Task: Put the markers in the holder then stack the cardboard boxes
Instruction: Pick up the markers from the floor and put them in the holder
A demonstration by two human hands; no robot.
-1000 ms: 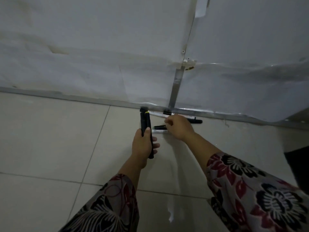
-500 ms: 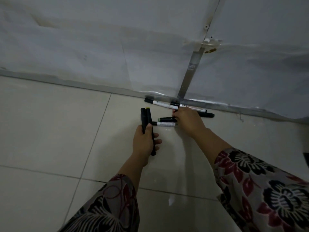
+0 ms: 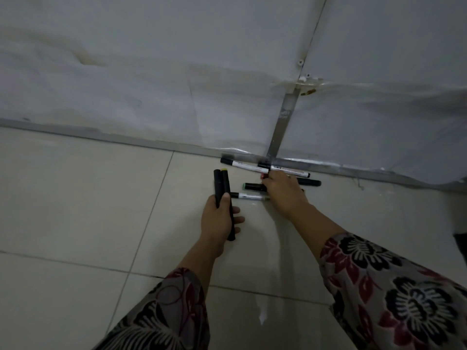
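The left hand [image 3: 219, 219] is closed round two black markers [image 3: 222, 184], thumb pressed across their barrels. They stand side by side, nearly upright, above the floor [image 3: 75, 198]. Both are thick, matt, dark sticks with blunt ends. The right one has a yellow end cap [image 3: 224, 170]; the other is black all the way up.

The right hand [image 3: 284, 192] reaches forward, palm down, over more markers lying near the far edge of the floor. Its fingers are bent down among them, but it is not clear whether it has hold of one. A small red tip [image 3: 262, 176] shows just at its fingertips.

Just left of that hand lies a stubby black marker with a green end [image 3: 252, 186]. Nearer the person is a slim white-barrelled marker [image 3: 249, 197] with a black cap. Along the very edge of the floor lie two longer white markers [image 3: 243, 165], end to end, with black caps and printed labels. A plain black marker [image 3: 310, 182] sticks out to the right of the hand.

The floor is pale, glossy tile with thin dark grout lines. A dull metal skirting runs along its far edge, under a wall [image 3: 151, 72] covered in wrinkled white sheeting. A flat metal strip [image 3: 283, 122] rises up the wall from the skirting. Both sleeves [image 3: 404, 299] are grey cloth printed with red and black flowers.
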